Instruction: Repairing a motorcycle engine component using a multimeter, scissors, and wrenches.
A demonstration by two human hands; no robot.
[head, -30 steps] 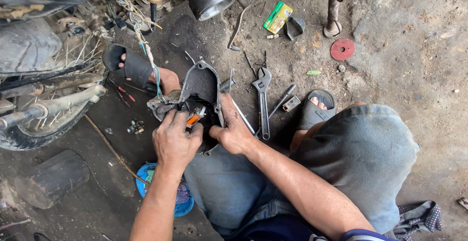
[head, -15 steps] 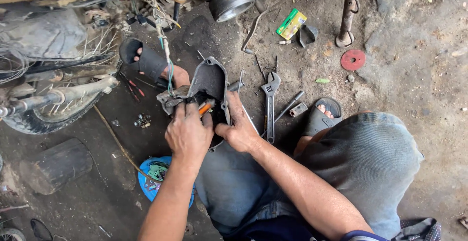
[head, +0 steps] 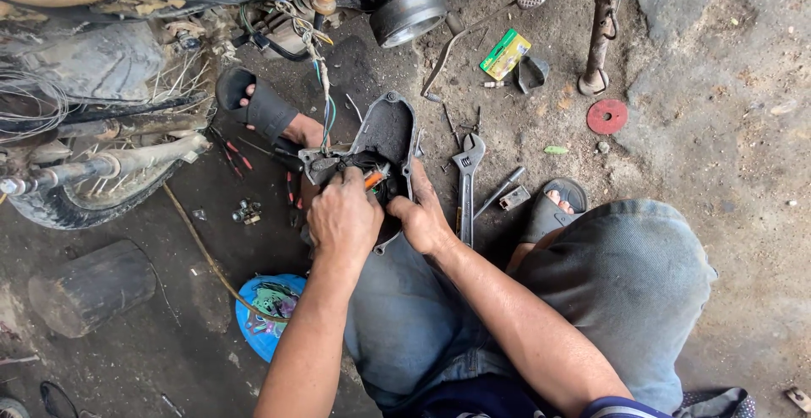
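Note:
A dark metal engine cover (head: 387, 135) with a wired part inside rests on my lap. My left hand (head: 342, 215) is closed around an orange-handled tool (head: 374, 178) that points into the cover's inside. My right hand (head: 422, 215) grips the cover's right edge and steadies it. Coloured wires (head: 324, 97) run from the cover up to the motorcycle.
A motorcycle wheel (head: 84, 181) and engine (head: 405, 8) fill the top left. An adjustable wrench (head: 465, 181), a small socket (head: 503, 188), red-handled pliers (head: 232, 152), a green box (head: 505, 53), a red disc (head: 606, 116) and a blue bowl (head: 269, 308) lie on the dirt floor.
The view has shifted slightly, so everything sits a little lower and to the right. My hands keep their hold on the tool and cover.

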